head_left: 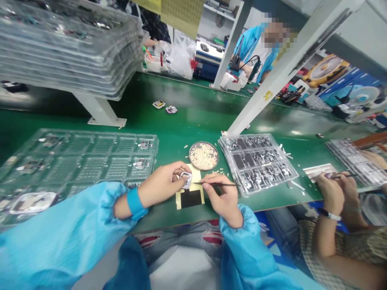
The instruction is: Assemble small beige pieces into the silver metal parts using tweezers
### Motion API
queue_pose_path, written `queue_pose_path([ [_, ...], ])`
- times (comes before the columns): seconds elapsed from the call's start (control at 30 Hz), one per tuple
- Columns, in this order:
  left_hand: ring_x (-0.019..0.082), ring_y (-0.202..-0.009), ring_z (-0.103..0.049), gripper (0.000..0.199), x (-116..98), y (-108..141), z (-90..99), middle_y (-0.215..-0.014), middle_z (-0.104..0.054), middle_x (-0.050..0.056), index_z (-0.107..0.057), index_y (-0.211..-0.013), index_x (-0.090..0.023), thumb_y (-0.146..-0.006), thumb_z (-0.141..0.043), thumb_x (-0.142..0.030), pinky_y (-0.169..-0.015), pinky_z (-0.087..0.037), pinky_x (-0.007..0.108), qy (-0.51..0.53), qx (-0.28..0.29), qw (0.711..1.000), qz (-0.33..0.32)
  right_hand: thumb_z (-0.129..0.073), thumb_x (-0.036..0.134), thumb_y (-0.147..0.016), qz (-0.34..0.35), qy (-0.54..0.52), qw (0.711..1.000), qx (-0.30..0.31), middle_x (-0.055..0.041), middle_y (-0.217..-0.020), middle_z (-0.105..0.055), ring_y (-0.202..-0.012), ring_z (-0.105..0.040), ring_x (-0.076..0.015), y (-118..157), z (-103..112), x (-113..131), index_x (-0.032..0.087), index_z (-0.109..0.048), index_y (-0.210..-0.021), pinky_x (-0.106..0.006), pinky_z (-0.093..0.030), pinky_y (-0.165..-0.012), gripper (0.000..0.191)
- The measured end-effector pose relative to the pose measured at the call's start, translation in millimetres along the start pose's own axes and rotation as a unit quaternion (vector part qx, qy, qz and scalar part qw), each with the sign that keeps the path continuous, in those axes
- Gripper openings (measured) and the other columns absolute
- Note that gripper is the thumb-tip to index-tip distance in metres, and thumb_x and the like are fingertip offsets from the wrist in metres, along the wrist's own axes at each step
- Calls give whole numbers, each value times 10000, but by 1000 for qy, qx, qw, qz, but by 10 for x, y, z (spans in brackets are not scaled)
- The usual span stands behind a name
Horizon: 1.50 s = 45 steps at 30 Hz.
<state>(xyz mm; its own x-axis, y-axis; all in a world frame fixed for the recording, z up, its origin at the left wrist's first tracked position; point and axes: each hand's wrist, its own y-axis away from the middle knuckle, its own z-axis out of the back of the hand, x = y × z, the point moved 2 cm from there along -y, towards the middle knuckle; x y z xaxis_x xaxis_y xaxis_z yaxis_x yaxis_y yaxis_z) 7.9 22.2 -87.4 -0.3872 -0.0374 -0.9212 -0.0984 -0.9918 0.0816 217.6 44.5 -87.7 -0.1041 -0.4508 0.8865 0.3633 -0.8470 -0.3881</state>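
Between the fingers of my left hand (167,179) is a small white-rimmed square casing (186,180), tilted toward me. My right hand (222,195) pinches thin dark tweezers (219,184), whose tip points left and ends close beside the casing; I cannot tell whether it touches. Under both hands lies a yellow sheet (196,175) with a black rectangle (191,198) on it. Just behind them stands a round dish (204,156) full of tiny pale pieces, and a few such pieces are scattered around it on the green table.
A clear compartment tray (90,153) lies to the left, with stacked trays (66,52) on a shelf above. Right of the dish is a tray of dark parts (258,161). Two small casings (165,106) rest farther back. A white post (290,64) slants up; a co-worker's hands (335,191) are at right.
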Motion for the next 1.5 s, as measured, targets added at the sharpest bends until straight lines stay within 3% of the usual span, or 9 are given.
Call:
queue_pose_path([
  [0.17,192,-668,-683,183,-28,23,16,-813,-742,-3,-652,-1038,-256,-868,-589,-286,-594,-480,276,-60,10,998,-1,-660,262,-914,-71,17,996,48,-52,-876,-717,-814,-700,-174,-17,-14,-21,196,-656,-908,-299,-584,-765,66],
  [0.57,197,-664,-684,241,-37,29,22,-781,-741,-5,-662,-1059,-261,-841,-564,-230,-596,-470,277,-92,10,996,-2,-674,296,-908,-93,1,993,66,-54,-898,-722,-825,-716,-173,-16,-39,-54,192,-652,-954,-290,-604,-771,115],
  [0.73,191,-668,-688,188,-43,27,18,-831,-750,-8,-652,-1041,-261,-867,-586,-287,-593,-479,271,-76,11,997,-4,-663,248,-922,-45,-80,996,8,-57,-904,-727,-884,-716,-193,-4,-14,-24,207,-609,-903,-345,-599,-793,71],
  [0.87,188,-671,-689,179,-23,24,13,-857,-754,-8,-647,-1042,-262,-875,-599,-307,-603,-490,272,-67,12,998,-3,-697,203,-895,-8,-37,998,-43,-68,-940,-744,-939,-719,-209,-16,-10,-1,205,-636,-917,-393,-586,-869,65],
  [1.5,174,-684,-691,170,-28,29,15,-848,-751,-22,-638,-1050,-256,-893,-587,-295,-612,-492,255,-53,23,998,-6,-719,130,-869,28,34,999,-14,-50,-970,-756,-945,-720,-190,-19,-32,-16,214,-677,-949,-358,-578,-875,123],
])
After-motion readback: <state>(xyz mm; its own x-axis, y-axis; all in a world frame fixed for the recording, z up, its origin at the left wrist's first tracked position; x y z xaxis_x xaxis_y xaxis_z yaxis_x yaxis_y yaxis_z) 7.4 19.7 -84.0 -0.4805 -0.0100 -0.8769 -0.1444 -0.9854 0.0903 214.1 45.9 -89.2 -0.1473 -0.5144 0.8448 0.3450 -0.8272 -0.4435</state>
